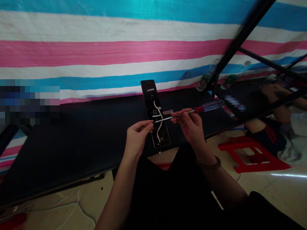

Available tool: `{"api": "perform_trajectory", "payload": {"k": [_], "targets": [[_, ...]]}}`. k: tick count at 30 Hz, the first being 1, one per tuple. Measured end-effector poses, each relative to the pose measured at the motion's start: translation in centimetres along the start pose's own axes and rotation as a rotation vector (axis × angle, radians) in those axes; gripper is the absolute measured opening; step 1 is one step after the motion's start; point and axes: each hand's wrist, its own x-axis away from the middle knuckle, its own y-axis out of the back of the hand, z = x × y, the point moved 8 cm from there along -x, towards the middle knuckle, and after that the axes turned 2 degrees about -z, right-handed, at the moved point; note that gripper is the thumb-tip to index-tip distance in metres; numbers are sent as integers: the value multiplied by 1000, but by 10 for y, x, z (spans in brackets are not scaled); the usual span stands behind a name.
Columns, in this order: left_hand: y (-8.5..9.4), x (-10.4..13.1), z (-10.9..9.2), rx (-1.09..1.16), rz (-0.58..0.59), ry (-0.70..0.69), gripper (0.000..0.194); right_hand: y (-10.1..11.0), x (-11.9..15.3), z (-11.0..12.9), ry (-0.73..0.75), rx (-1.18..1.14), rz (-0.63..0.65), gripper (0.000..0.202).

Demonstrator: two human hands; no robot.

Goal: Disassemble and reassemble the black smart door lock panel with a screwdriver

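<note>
A screwdriver [210, 106] with a clear and red handle lies slantwise across the middle, its shaft pinched in the fingers of my right hand [191, 125]. Its tip meets the closed fingertips of my left hand [139, 134]; whatever small thing they pinch there is too small to make out. Beneath both hands a long black panel [149, 92] rests on the black table [96, 127], with a white cable [158, 129] running along it and round fittings on its face. Something small and pale shows beside the panel, just left of my right fingertips.
Two plastic bottles [203, 82] stand or lean by the black metal frame [240, 38] at the right. Beyond it, another person's hands [272, 92] are at the table. A red stool [261, 167] is below; striped sheeting [107, 51] hangs behind.
</note>
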Motion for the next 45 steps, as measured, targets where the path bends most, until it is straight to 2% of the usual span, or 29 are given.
{"api": "perform_trajectory", "payload": {"k": [12,15,18,23,26,31,38,41,45], "targets": [[1,-15,9,30,16,59,22,3,-9,-10,-12,-39,2,16],[5,-18,8,-31,0,7,21,1,-12,-12,1,-52,1,15],[8,-17,-2,-185,-6,-91,15,2,-11,-15,-1,-42,-13,16],[5,-9,-18,-337,30,-236,8,8,-6,-23,-22,-92,-105,18],[8,-9,-12,-255,18,-212,9,10,-4,-27,-35,-138,-150,18],[14,-5,0,-123,-22,-186,10,3,1,-30,-74,-187,-152,20],[19,6,7,50,-171,-160,16,-6,15,-27,-62,-244,-240,19],[20,4,8,10,-110,-153,13,-7,18,-28,-75,-215,-233,20],[19,1,4,-87,8,-149,10,1,17,-37,-136,-241,-295,23]]}}
